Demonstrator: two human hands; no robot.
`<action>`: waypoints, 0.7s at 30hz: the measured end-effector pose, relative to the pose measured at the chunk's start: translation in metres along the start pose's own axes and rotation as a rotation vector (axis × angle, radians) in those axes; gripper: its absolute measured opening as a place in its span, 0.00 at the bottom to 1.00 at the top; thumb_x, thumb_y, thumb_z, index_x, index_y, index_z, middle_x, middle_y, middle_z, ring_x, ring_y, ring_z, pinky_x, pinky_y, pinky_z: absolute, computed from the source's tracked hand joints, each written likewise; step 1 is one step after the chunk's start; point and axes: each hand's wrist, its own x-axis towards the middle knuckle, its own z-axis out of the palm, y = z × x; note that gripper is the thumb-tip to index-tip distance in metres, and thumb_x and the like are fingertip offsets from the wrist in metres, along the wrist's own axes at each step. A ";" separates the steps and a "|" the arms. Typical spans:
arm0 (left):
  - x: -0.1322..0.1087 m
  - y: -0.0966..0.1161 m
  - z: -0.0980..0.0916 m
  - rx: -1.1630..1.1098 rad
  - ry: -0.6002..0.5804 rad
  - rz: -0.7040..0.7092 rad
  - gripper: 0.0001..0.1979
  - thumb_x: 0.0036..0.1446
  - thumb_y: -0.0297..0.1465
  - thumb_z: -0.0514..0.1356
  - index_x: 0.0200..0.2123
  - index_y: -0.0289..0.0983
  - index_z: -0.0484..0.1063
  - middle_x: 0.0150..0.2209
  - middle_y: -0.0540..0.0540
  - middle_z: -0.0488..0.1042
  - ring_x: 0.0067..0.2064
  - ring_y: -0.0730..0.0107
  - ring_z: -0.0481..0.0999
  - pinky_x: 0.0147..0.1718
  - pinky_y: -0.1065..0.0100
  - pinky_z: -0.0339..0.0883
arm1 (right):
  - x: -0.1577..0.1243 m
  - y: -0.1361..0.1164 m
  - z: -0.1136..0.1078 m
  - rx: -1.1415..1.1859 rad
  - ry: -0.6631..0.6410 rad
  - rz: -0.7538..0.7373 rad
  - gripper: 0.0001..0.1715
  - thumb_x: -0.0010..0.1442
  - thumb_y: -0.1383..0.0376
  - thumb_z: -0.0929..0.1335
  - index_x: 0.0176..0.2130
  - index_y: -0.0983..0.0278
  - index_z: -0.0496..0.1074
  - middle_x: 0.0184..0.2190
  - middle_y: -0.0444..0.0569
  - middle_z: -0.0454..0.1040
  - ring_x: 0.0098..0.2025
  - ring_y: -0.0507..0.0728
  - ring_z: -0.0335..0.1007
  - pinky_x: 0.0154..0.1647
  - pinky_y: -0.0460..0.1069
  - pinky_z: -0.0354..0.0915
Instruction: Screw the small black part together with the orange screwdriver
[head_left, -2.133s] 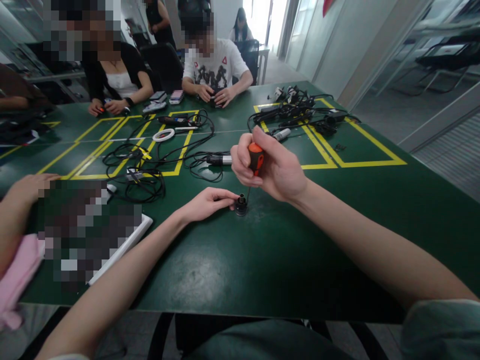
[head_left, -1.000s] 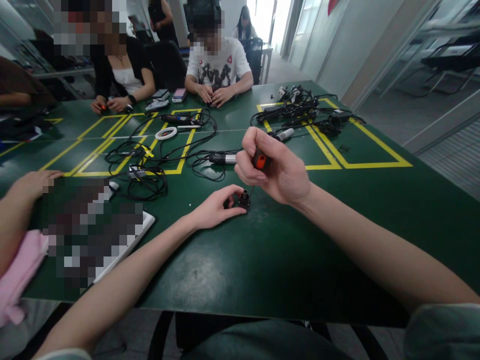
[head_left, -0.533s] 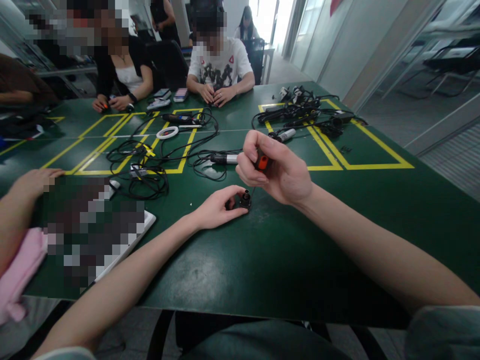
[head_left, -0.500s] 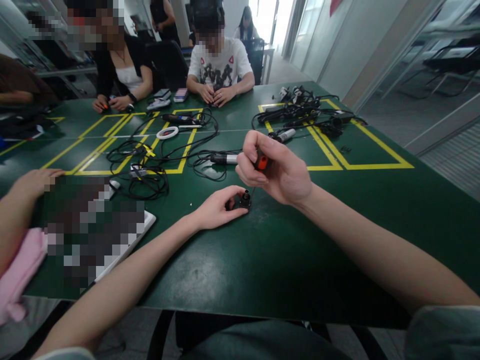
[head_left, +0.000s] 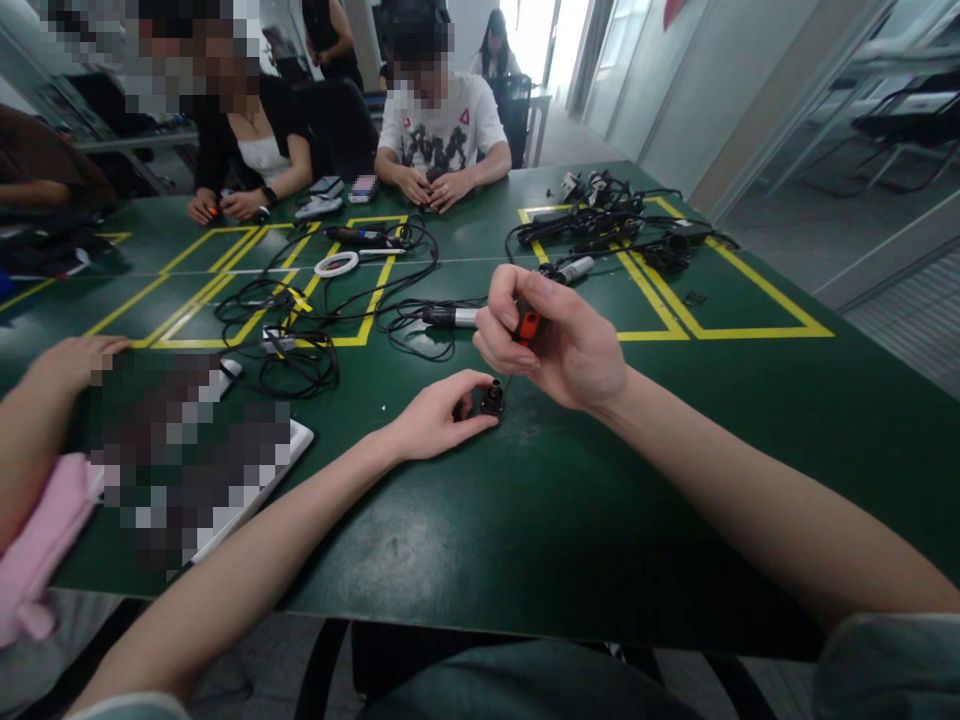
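My left hand (head_left: pixel 435 415) rests on the green table, with thumb and forefinger closed around a small black cylindrical part (head_left: pixel 493 398). That part stands upright and has a narrower, metallic-looking top. Above and to the right of it, my right hand (head_left: pixel 555 335) is closed around a screwdriver (head_left: pixel 529 326) with a black and red handle. Below the fingers its thin shaft points down, close beside the black part; whether the tip touches anything I cannot tell. Much of the handle is hidden in my fingers.
Beyond my hands lie a silver-and-black tool (head_left: pixel 450 317) and coiled black cables (head_left: pixel 300 365). More black tools and cables (head_left: pixel 600 220) lie at the far right. A white-edged device (head_left: pixel 296 440) is at left, beside a neighbour's arm (head_left: pixel 45 400). Other people sit across the table.
Almost nothing differs. The view has shifted very slightly, while both hands keep their places and hold the same things.
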 end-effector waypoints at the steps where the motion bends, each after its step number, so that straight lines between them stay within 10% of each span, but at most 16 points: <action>1: 0.000 0.001 0.000 0.010 0.003 -0.001 0.22 0.65 0.40 0.68 0.58 0.38 0.73 0.34 0.51 0.73 0.33 0.67 0.72 0.37 0.66 0.68 | 0.000 0.000 0.000 -0.005 0.002 0.001 0.25 0.72 0.46 0.68 0.32 0.59 0.62 0.18 0.35 0.56 0.18 0.49 0.44 0.20 0.47 0.48; 21: 0.003 0.010 0.003 0.022 0.049 0.007 0.17 0.64 0.40 0.67 0.52 0.38 0.75 0.36 0.49 0.76 0.35 0.65 0.74 0.37 0.65 0.70 | 0.000 0.001 0.000 0.015 0.044 -0.024 0.24 0.71 0.47 0.70 0.33 0.61 0.67 0.21 0.37 0.63 0.18 0.47 0.48 0.19 0.45 0.50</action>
